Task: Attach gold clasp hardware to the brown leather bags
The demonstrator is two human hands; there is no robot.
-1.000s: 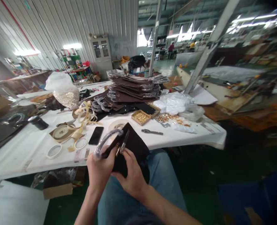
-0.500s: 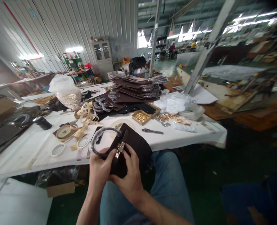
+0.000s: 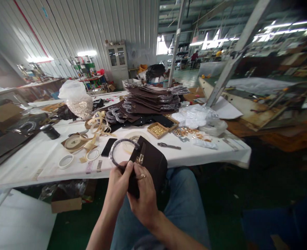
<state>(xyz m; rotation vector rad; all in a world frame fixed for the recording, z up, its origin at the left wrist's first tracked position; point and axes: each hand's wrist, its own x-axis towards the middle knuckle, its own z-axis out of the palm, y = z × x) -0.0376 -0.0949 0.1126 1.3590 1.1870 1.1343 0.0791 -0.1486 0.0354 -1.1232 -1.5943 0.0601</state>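
A dark brown handbag (image 3: pixel 155 159) rests tilted on my lap against the table edge. Its round handle (image 3: pixel 114 150), wrapped in clear plastic, stands up on the left. A gold-coloured clasp (image 3: pixel 140 158) sits on the bag near the top. My left hand (image 3: pixel 119 180) grips the bag's edge beside the handle's lower end, thumb on top. Close against it, my right hand (image 3: pixel 144 192) has its fingers curled on the bag just below the clasp. A small gold-coloured piece shows at the right fingers; whether it is a ring or hardware I cannot tell.
On the white-covered table (image 3: pixel 132 166) lie a black phone (image 3: pixel 108 147), tape rolls (image 3: pixel 66 161), a dark metal tool (image 3: pixel 169 146) and a box of gold studs (image 3: pixel 157 130). Stacked brown bag pieces (image 3: pixel 153 99) stand behind, left of white plastic bags (image 3: pixel 195 116).
My right fingers have slid from the clasp to just below it and drawn together. The clasp shows more. Both hands appear slightly further right, and the view has shifted a little.
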